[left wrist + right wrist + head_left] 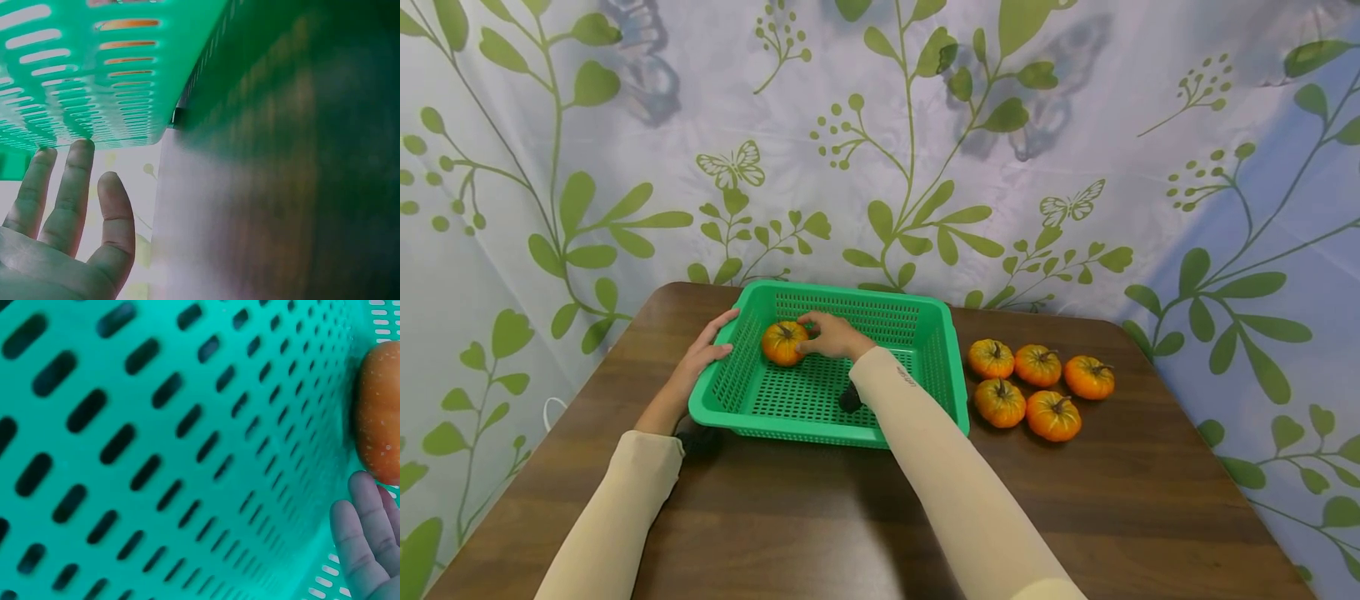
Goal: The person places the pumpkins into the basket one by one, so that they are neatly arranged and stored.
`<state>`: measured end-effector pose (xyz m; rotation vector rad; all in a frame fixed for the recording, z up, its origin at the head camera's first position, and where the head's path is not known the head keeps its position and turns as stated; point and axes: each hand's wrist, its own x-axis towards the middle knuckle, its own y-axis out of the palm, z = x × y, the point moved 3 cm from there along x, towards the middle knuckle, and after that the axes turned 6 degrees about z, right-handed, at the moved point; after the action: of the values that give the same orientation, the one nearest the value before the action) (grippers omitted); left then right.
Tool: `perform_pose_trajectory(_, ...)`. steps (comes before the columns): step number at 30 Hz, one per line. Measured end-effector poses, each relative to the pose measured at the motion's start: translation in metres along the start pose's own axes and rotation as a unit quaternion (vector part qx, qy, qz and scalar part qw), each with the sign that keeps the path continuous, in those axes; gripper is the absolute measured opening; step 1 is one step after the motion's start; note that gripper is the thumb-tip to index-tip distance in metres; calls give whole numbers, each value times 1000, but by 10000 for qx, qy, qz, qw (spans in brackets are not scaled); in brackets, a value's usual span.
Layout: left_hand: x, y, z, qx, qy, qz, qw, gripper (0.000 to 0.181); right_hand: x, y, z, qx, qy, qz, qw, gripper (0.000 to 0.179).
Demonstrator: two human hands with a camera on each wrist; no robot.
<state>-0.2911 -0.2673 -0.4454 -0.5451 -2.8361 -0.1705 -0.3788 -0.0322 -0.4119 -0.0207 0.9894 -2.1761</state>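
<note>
A green plastic basket with slotted walls stands on the table. Inside it, at the left end, a small orange pumpkin sits with its stem up; part of it shows in the right wrist view. My right hand reaches into the basket, thumb and fingers spread at the pumpkin's right side. In the right wrist view its fingers are fairly straight beside the pumpkin. My left hand rests at the basket's left rim, with straight fingers against the outer wall.
Several more orange pumpkins stand in two rows on the brown table, just right of the basket. A pale curtain with green leaves and butterflies hangs behind the table and along its sides.
</note>
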Motion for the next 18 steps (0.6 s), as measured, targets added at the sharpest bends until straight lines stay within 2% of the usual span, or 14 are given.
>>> perform_pose_trajectory(7, -4, 1, -4, 135, -342, -36, 9993, 62, -2, -3, 4, 86, -101, -145, 9998, 59)
perform_pose_trajectory(11, -4, 1, -3, 131, -343, -38, 9993, 61, -2, -6, 5, 235, -213, -272, 9991, 57)
perform_pose_trajectory(18, -4, 0, -2, 176, -260, -34, 9995, 59, -8, -12, 15, 788, -288, -479, 9953, 56)
